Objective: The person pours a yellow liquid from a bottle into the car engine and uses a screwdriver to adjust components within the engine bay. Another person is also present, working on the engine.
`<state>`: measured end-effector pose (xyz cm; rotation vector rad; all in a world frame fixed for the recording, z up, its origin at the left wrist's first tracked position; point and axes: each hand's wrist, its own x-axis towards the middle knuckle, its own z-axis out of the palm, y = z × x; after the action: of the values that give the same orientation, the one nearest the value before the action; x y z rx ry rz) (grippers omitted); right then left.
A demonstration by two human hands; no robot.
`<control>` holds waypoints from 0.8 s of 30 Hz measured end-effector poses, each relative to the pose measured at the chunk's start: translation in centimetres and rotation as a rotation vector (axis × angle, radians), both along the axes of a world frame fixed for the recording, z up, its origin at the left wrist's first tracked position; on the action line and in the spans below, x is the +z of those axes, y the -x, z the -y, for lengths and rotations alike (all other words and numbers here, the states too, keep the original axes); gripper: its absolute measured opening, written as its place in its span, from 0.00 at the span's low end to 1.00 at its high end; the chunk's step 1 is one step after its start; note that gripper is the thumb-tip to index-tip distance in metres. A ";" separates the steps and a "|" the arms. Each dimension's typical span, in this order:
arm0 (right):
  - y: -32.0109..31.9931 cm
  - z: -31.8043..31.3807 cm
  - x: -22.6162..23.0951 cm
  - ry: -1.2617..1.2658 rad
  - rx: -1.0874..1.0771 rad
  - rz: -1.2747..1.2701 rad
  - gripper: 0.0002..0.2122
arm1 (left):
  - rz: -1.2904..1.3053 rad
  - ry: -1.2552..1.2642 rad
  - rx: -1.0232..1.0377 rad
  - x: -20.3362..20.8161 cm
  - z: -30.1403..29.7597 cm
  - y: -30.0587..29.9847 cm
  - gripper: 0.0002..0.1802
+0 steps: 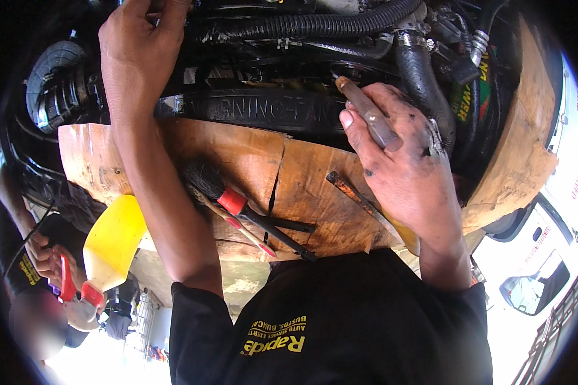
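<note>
My right hand (401,151) is closed around the amber, see-through handle of a screwdriver (369,115), its short visible shaft pointing up and left into the engine bay. Beside it runs a thick black hose (417,70). At the top left, my left hand (141,58) reaches over the engine parts with curled fingers. The picture's upper edge cuts them off, and what they hold cannot be made out. Below the hands, a black fan shroud with raised lettering (257,110) crosses the bay.
A cracked brown cover (237,151) lies along the front edge. On it rest a black-bristled brush with a red collar (234,202), a wooden-handled brush (247,234) and a rusty flat tool (359,199). At left, another person holds a yellow spray bottle (112,240). A white vehicle (539,276) stands right.
</note>
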<state>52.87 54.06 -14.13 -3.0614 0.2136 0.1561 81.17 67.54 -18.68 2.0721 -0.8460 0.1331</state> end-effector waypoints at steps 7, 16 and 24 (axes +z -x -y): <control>-0.8 -0.1 0.1 -0.110 -0.096 0.029 0.10 | 0.031 0.003 -0.014 -0.4 -0.1 -0.4 0.14; -0.5 0.0 0.7 -0.075 -0.078 0.021 0.10 | 0.062 -0.043 0.037 0.5 0.1 0.5 0.15; 2.5 2.9 2.7 -0.162 -0.345 -0.094 0.17 | -0.125 -0.095 -0.043 -2.3 -2.3 -2.7 0.19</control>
<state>50.32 51.19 -11.40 -2.8051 0.6911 0.2810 83.84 69.83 -20.97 2.1252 -0.8333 -0.0603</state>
